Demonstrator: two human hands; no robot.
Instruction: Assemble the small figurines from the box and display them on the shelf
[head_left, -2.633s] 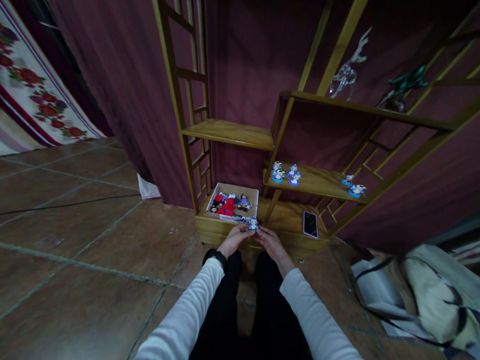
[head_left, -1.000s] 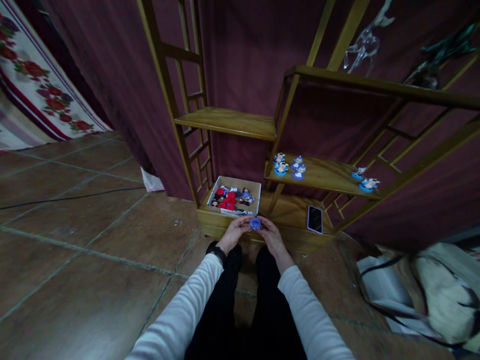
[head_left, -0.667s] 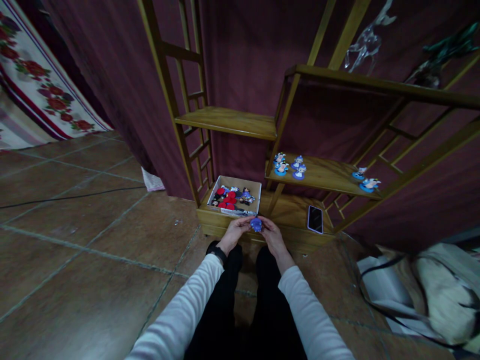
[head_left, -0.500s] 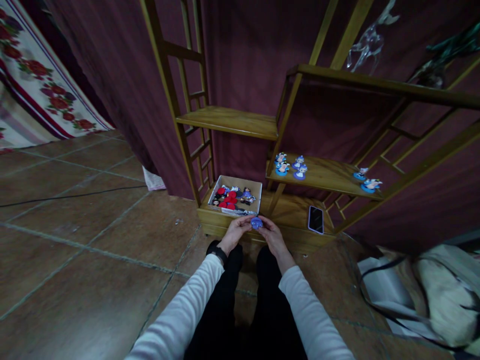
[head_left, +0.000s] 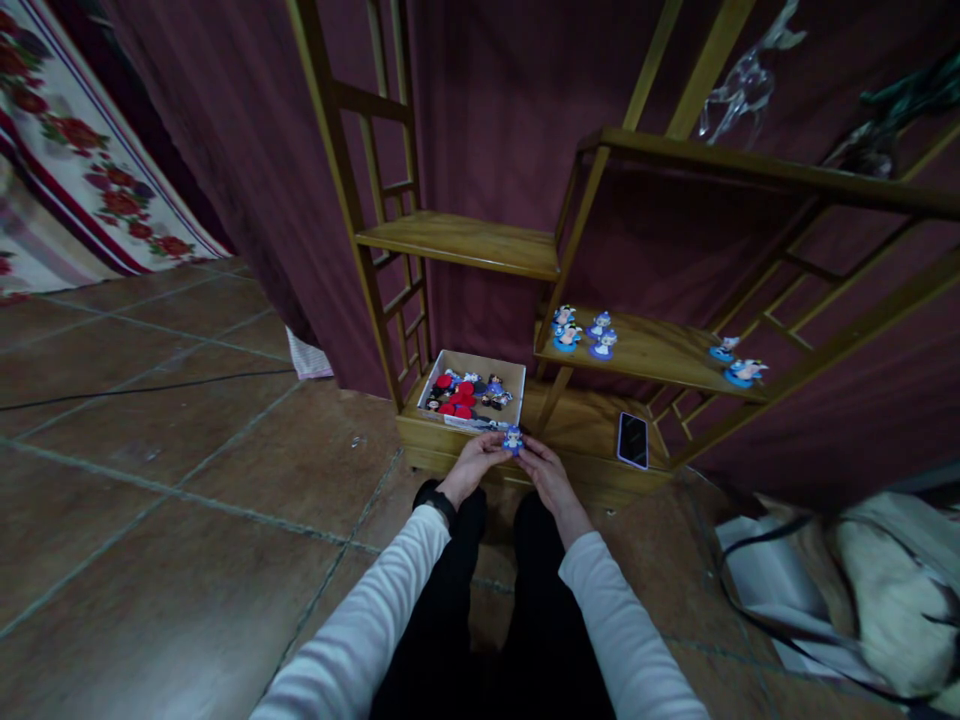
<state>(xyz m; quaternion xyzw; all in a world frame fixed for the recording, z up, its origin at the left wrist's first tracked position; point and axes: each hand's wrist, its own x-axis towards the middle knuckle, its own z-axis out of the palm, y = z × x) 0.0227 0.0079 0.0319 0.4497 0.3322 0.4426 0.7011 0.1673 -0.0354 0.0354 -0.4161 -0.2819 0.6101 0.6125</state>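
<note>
A small purple and white figurine is held upright between my two hands, in front of the low shelf. My left hand grips it from the left with its fingers closed. From the other side my right hand pinches it too. Just beyond my left hand is an open cardboard box with several figurines lying in it, some showing round red bases. On the raised shelf to the right, two purple figurines stand beside two with blue bases. Two more blue-based figurines stand at that shelf's right end.
A phone lies on the bottom board of the wooden shelf unit. Glass animal ornaments stand on the upper right shelf. Bags sit on the tiled floor at the right. A dark cable crosses the floor at left.
The figurine has been turned between my hands: its round purple base faced me before, and now its front shows upright. Both hands stay in nearly the same place.
</note>
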